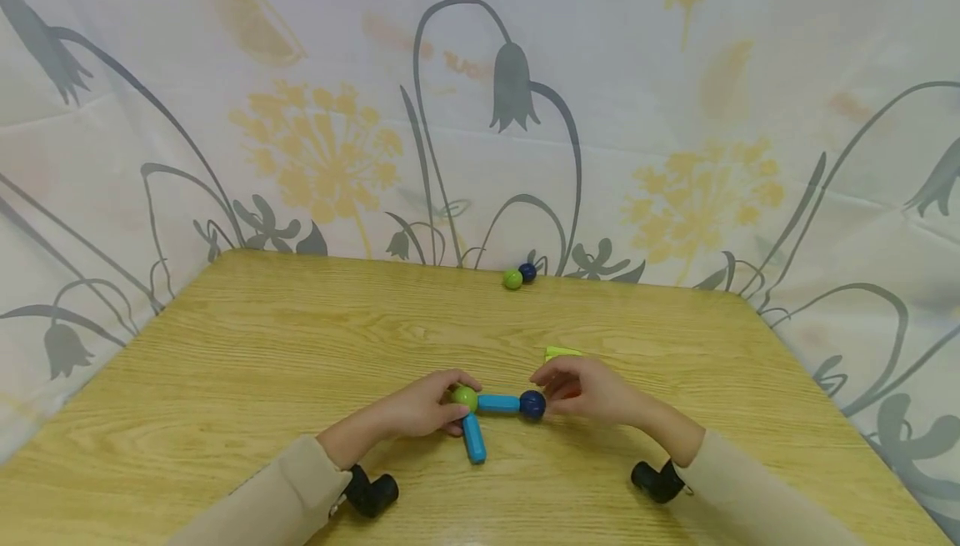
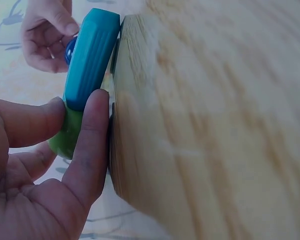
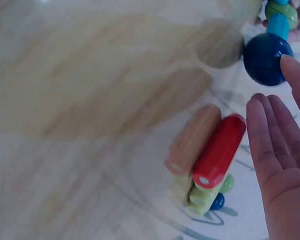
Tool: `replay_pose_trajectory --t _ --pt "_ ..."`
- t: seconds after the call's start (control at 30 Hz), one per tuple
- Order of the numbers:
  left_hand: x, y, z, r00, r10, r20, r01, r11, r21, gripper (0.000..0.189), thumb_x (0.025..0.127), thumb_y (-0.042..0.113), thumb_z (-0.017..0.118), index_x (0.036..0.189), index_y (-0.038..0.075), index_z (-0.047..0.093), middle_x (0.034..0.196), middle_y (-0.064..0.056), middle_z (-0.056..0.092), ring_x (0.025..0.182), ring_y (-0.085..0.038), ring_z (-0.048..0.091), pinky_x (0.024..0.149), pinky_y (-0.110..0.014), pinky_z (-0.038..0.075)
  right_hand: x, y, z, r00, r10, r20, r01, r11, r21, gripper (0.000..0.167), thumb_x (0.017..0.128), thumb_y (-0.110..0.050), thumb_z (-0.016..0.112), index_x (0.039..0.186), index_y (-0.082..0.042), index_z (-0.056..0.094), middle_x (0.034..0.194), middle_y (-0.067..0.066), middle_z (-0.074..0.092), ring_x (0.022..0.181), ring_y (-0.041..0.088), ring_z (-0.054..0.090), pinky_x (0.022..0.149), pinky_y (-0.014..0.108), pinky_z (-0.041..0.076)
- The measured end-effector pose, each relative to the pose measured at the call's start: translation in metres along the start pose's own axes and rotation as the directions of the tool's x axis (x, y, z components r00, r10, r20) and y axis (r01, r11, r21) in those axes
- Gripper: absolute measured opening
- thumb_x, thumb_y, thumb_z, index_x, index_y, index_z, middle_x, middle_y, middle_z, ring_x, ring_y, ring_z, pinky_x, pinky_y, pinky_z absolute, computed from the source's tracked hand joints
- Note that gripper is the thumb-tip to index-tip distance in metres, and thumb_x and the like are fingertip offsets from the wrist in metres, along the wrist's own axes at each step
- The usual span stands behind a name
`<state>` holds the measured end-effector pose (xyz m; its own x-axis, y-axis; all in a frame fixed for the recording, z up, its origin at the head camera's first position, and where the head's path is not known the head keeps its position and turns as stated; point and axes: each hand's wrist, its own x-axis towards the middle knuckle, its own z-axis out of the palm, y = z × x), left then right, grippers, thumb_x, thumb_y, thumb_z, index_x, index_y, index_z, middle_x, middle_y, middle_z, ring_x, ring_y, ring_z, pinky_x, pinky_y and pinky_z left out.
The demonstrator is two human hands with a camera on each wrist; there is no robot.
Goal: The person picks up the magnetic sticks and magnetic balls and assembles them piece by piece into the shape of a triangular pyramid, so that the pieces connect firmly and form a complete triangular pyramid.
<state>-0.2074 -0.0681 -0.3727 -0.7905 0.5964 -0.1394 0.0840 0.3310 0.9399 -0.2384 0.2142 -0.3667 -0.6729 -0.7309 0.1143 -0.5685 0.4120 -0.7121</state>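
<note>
Presently, left grip (image 1: 423, 404): pinching green ball (image 1: 465, 400)
Right grip (image 1: 588, 392): wide beside navy ball (image 1: 533, 404), contact unclear
Blue rods (image 1: 498, 403): likely joining; next, hold steady

Backed by a pale sheet (image 1: 637, 46), probably cloth though somewhat blurred, printed with drooping grey flowers (image 1: 513, 83) and yellow flower heads (image 1: 330, 150). Hangs behind and along both sides of a yellowish wood-grain table (image 1: 337, 321). Lit softly and evenly.

Glossy plastic navy ball (image 3: 266, 59), faintly ridged plastic blue rod (image 2: 92, 62), glossy wood-grained tabletop (image 1: 300, 329), matt backdrop (image 1: 600, 21), perhaps cloth.
</note>
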Motion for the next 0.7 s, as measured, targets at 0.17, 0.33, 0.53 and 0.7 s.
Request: replay_pose_trajectory --t 0.17,0.33,0.53,0.7 --pt "0.001 -0.001 0.000 1.000 -0.009 -0.008 0.009 1.000 0.000 0.032 0.095 -0.003 0.048 0.127 -0.003 0.047 0.109 -0.016 0.048 0.085 -0.021 0.061 0.071 -0.032 0.054 -0.007 0.001 -0.010 0.996 -0.043 -0.076 0.033 0.992 -0.123 0.027 0.082 -0.003 0.070 0.106 0.003 0.063 0.099 0.013 0.064 0.088 0.025 0.063 0.077 0.031 0.053" --pt "0.001 -0.001 0.000 1.000 -0.013 -0.015 0.013 1.000 0.007 0.031 0.095 -0.002 0.050 0.126 -0.003 0.048 0.110 -0.016 0.048 0.084 -0.021 0.060 0.070 -0.032 0.054 -0.014 0.005 -0.014 0.992 -0.037 -0.119 0.014 0.982 -0.187 0.021 0.081 -0.001 0.071 0.100 0.002 0.065 0.094 0.011 0.064 0.084 0.023 0.063 0.073 0.032 0.054" --pt "0.000 0.001 0.000 0.999 -0.028 -0.033 0.028 1.000 0.010 0.031 0.093 -0.002 0.053 0.124 -0.001 0.050 0.125 -0.025 0.043 0.081 -0.021 0.062 0.068 -0.032 0.054 -0.020 0.009 -0.017 0.989 -0.006 -0.147 -0.025 0.977 -0.211 0.019 0.080 -0.001 0.071 0.098 0.001 0.067 0.092 0.007 0.064 0.082 0.021 0.062 0.072 0.032 0.053" --pt "0.000 0.002 0.000 0.998 -0.036 -0.046 0.037 0.999 0.017 0.032 0.091 -0.001 0.057 0.122 0.000 0.053 0.127 -0.026 0.041 0.080 -0.021 0.062 0.068 -0.032 0.054 -0.020 0.010 -0.018 0.987 0.041 -0.158 -0.078 0.967 -0.242 0.017 0.079 -0.006 0.074 0.096 -0.002 0.069 0.090 0.004 0.063 0.077 0.018 0.060 0.067 0.028 0.052"
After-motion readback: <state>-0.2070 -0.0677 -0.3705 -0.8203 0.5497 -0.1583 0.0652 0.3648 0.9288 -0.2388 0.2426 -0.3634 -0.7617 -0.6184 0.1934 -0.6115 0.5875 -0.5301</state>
